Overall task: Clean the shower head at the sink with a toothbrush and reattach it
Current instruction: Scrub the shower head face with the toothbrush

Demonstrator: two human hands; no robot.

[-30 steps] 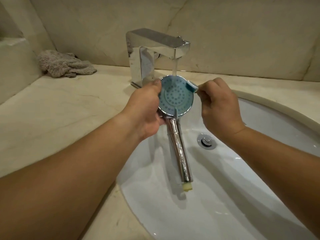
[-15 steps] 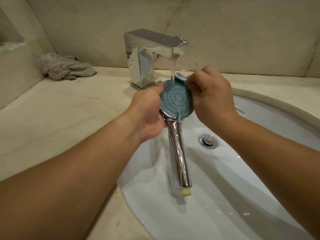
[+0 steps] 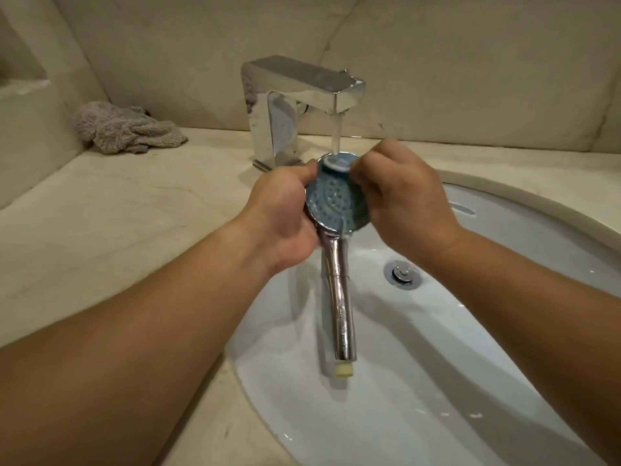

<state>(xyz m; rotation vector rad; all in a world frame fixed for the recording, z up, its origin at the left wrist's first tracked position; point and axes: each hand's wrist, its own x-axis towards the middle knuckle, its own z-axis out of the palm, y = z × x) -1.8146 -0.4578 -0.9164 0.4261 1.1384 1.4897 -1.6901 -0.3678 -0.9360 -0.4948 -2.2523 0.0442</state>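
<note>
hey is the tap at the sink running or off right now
Running. A stream of water falls from the faucet spout onto the top of the shower head.

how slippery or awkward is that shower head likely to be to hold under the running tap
Probably slippery: the shower head is glossy chrome with water running over it. Likely rigid, since its long handle juts out unsupported from the left hand. Its round handle would probably roll if set down.

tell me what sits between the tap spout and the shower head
In the head view, a stream of water falls from the tap spout onto the shower head, landing by the toothbrush.
</note>
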